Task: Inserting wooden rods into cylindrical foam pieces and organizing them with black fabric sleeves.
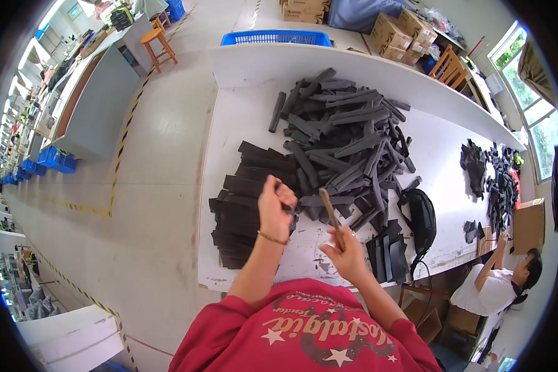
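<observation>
The slim brown stick (pixel 333 215) is held tilted, its far end leaning left. Dark grey tubes (pixel 356 116) lie heaped beyond it; flat black pieces (pixel 234 217) overlap at left.

1. The bare left forearm (pixel 254 273) comes up from the lower edge, leaning a little to the right.
2. A thin band (pixel 272 237) circles the left wrist (pixel 273 230).
3. The left hand (pixel 274 201) reaches farther from the torso than the other, its fingers curled inward.
4. The right forearm (pixel 380 302) slants up and leftward.
5. The right hand (pixel 346 254), apart from the left, is bent in a grip; its exact finger placement is hard to make out.
</observation>
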A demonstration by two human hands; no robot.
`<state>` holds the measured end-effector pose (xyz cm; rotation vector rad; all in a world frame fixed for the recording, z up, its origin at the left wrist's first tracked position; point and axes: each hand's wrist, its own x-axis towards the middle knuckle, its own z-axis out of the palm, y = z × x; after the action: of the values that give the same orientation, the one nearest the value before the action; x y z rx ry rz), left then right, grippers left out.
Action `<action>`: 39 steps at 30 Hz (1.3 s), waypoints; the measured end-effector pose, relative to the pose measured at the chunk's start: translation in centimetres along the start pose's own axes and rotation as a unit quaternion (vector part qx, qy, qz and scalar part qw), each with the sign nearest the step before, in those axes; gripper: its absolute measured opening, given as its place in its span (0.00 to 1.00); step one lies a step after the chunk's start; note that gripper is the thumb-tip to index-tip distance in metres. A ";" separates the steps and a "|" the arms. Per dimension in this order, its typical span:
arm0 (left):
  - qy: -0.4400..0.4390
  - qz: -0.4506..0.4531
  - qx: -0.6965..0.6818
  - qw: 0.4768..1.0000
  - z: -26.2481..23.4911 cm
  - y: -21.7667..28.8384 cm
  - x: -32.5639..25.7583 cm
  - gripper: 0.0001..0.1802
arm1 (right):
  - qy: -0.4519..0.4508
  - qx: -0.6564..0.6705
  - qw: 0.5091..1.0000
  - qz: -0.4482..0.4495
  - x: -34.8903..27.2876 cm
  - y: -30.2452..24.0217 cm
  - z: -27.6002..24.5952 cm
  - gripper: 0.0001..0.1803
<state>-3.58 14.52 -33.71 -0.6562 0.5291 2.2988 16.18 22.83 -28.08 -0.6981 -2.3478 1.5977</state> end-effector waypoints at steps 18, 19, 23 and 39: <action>-0.300 0.124 0.363 0.873 3.2 -1.5 -4.1 0.24 | -0.017 0.260 0.960 0.105 3.2 -2.6 -4.2 0.05; -0.333 0.065 0.498 0.798 3.2 -2.1 -4.8 0.18 | 0.004 0.225 0.971 0.079 3.7 -2.5 -4.0 0.05; -0.250 -0.076 0.361 0.895 1.9 -5.6 -7.6 0.07 | 0.089 0.094 0.991 -0.024 6.1 -1.1 -4.0 0.05; -0.113 0.005 0.302 0.947 1.8 -5.5 -5.8 0.15 | 0.086 0.377 0.919 0.080 5.7 -0.5 -0.7 0.06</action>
<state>3.44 16.36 -30.00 -0.0895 1.0599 2.0207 11.41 26.04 -27.82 -0.7975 -1.3892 2.1864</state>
